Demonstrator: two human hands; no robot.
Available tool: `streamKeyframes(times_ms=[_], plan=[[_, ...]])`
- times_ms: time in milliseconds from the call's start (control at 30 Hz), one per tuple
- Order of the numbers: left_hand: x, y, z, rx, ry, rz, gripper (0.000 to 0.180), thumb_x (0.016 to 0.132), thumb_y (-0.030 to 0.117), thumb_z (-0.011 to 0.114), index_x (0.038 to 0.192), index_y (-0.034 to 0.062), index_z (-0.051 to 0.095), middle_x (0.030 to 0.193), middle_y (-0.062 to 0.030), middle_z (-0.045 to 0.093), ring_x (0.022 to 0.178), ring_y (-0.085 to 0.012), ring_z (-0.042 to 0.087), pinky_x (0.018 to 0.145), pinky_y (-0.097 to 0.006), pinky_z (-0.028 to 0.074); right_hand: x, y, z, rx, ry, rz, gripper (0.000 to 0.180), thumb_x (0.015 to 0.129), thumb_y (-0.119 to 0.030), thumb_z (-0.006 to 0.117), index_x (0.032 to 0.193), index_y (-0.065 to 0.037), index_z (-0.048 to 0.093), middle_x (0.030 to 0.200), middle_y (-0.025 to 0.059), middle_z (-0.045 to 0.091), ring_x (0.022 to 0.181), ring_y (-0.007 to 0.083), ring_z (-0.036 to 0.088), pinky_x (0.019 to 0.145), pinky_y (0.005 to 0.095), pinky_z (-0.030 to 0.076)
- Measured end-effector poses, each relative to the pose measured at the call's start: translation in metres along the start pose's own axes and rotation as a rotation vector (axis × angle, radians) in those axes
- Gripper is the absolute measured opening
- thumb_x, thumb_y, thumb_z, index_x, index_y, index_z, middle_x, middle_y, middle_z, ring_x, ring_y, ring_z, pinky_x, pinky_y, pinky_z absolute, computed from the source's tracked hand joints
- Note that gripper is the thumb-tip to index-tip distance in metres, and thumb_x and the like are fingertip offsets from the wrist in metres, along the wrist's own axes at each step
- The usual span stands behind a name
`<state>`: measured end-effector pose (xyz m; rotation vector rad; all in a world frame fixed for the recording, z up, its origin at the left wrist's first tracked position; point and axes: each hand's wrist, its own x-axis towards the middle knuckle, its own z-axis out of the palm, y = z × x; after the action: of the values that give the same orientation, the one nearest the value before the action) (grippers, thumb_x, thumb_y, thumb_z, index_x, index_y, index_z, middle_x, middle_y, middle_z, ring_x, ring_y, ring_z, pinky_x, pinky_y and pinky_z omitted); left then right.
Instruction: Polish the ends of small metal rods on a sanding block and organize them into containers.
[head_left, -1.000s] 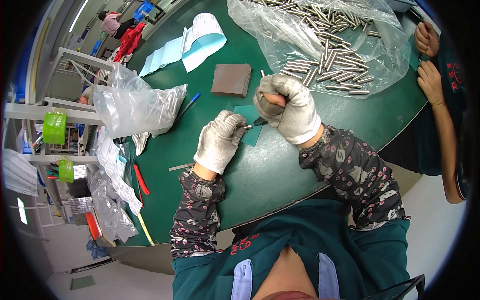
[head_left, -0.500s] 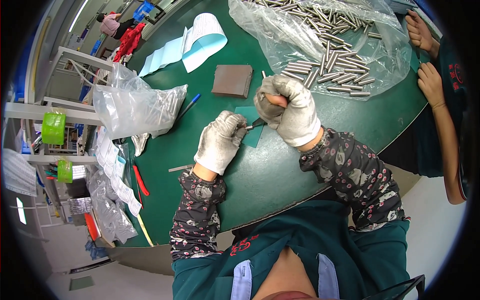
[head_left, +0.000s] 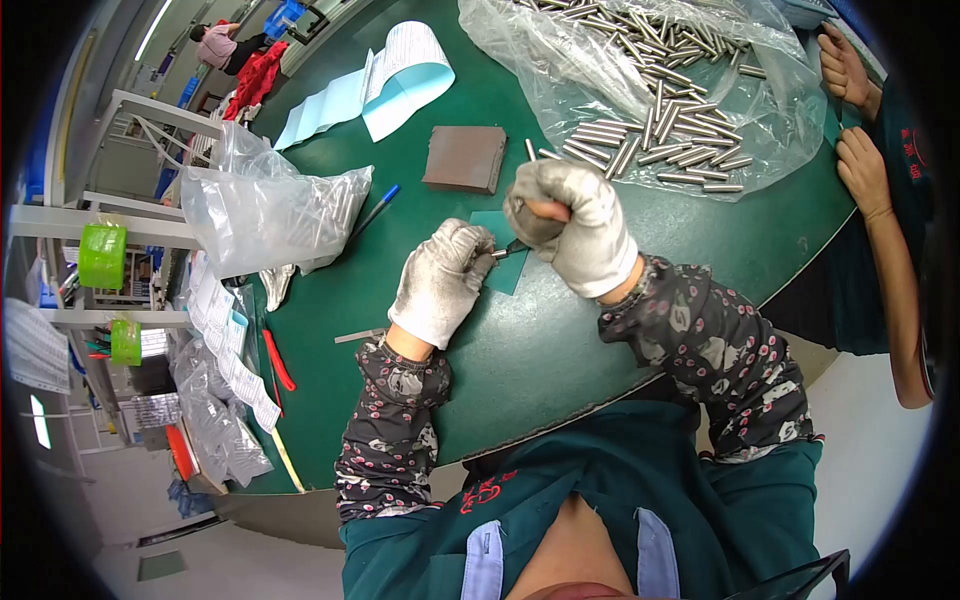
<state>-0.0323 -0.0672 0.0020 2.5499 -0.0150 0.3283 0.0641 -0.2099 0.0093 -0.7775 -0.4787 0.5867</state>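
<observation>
My left hand (head_left: 440, 280), in a whitish work glove, is closed with its fingers pinching a short, shiny metal pin (head_left: 500, 254). In my right hand (head_left: 575, 225), also gloved with a bare thumb showing, a small tool with a dark flat tip (head_left: 517, 245) is gripped; its handle is hidden in the fist. That tip meets the end of the pin, or comes very close to it. Below them lies a small blue-green sheet (head_left: 507, 276) on the green table (head_left: 540, 350). Just beyond sits a brown rectangular block (head_left: 465, 158).
A clear plastic sheet (head_left: 560, 90) bears many metal pins (head_left: 690, 130) at the far right. Left stand a plastic bag of pins (head_left: 270, 215), a blue-capped pen (head_left: 375, 212), red-handled pliers (head_left: 278, 360) and papers (head_left: 410, 80). A co-worker's hands (head_left: 860, 165) are at the right edge.
My right hand has shifted very slightly left, with the tool still in it. My left hand keeps its place on the pin.
</observation>
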Motion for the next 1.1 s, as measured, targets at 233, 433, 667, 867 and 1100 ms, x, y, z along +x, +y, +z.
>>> streamKeyframes(times_ms=[233, 433, 667, 867, 1100], plan=[[0.002, -0.001, -0.003, 0.002, -0.014, 0.011, 0.018, 0.069, 0.003, 0.062, 0.086, 0.0072, 0.056, 0.08, -0.0085, 0.055, 0.07, -0.0282, 0.057, 0.061, -0.035, 0.046, -0.001, 0.004, 0.008, -0.026, 0.021, 0.018, 0.03, 0.08, -0.03, 0.046, 0.061, -0.007, 0.041, 0.055, -0.0007, 0.036, 0.045, 0.0079, 0.031, 0.042, 0.0221, 0.025], [0.0, 0.0, -0.001, 0.021, 0.01, 0.044, 0.022, 0.068, -0.004, 0.064, 0.086, 0.0036, 0.055, 0.079, -0.0082, 0.054, 0.069, -0.0228, 0.057, 0.061, -0.029, 0.046, -0.002, 0.005, -0.007, 0.14, 0.097, 0.068, 0.022, 0.076, -0.02, 0.05, 0.063, -0.007, 0.038, 0.061, 0.0012, 0.033, 0.054, 0.0113, 0.037, 0.068, 0.0246, 0.041], [0.002, 0.0, -0.001, 0.061, -0.001, 0.019, 0.02, 0.069, 0.005, 0.063, 0.087, 0.0089, 0.056, 0.081, -0.0078, 0.056, 0.071, -0.0279, 0.058, 0.061, -0.035, 0.047, -0.004, 0.005, -0.004, 0.073, 0.094, 0.025, 0.024, 0.076, -0.021, 0.05, 0.062, -0.006, 0.037, 0.06, 0.0013, 0.033, 0.053, 0.0116, 0.037, 0.062, 0.0245, 0.039], [0.002, -0.001, -0.002, 0.053, -0.007, 0.015, 0.02, 0.069, 0.005, 0.063, 0.087, 0.0081, 0.056, 0.081, -0.0083, 0.056, 0.072, -0.0282, 0.058, 0.061, -0.035, 0.047, -0.002, 0.005, -0.005, 0.125, 0.016, -0.003, 0.025, 0.077, -0.022, 0.051, 0.062, -0.005, 0.041, 0.057, 0.0009, 0.032, 0.048, 0.0107, 0.033, 0.051, 0.024, 0.033], [0.003, 0.001, -0.002, 0.042, -0.011, 0.012, 0.02, 0.069, 0.004, 0.062, 0.088, 0.0077, 0.056, 0.081, -0.0086, 0.055, 0.072, -0.0285, 0.058, 0.062, -0.035, 0.047, -0.003, 0.007, -0.007, 0.08, 0.012, -0.063, 0.024, 0.078, -0.024, 0.051, 0.069, -0.002, 0.048, 0.059, 0.0021, 0.037, 0.048, 0.0113, 0.036, 0.047, 0.0248, 0.032]])
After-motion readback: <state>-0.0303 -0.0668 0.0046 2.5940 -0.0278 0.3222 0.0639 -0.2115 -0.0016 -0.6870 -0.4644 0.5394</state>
